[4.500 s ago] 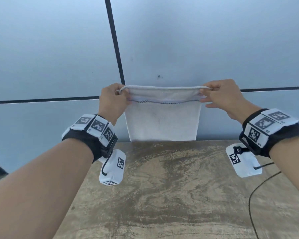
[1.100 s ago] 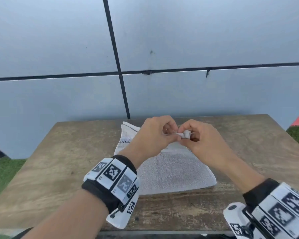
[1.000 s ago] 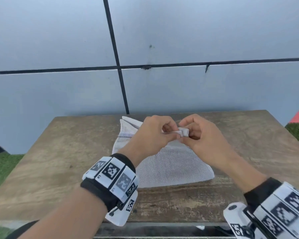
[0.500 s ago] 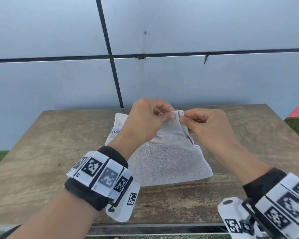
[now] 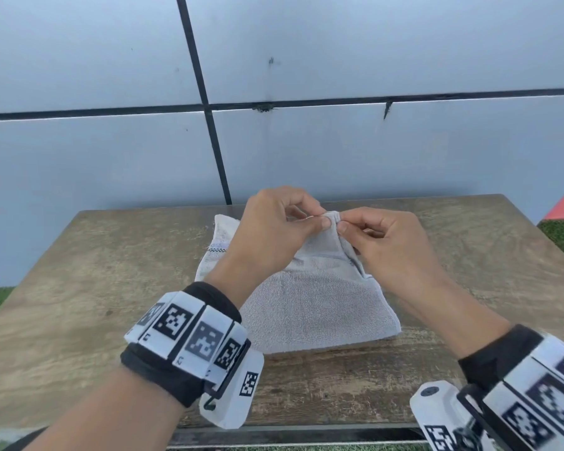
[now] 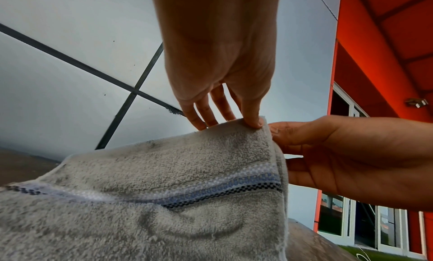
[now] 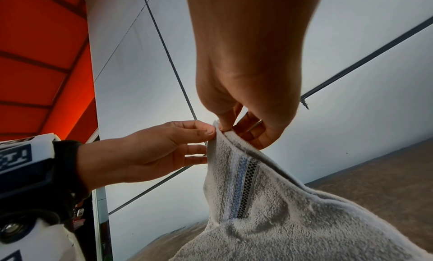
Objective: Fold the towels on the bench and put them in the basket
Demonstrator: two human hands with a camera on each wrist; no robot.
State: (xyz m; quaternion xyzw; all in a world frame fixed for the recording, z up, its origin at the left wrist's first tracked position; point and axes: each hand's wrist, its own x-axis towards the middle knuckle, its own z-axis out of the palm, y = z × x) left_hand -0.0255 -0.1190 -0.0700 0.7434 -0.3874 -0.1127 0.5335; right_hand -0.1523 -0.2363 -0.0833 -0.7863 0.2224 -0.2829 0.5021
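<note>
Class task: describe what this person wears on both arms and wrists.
Bare forearms, no sleeves. Each wrist has a black strap: left wristband, right wristband. Both carry white blocks printed with black square-patterned markers. A white camera housing with its own marker hangs under the left wrist; another under the right.

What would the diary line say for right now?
left hand: pinches towel corner | right hand: pinches same corner | towel: partly lifted off bench
</note>
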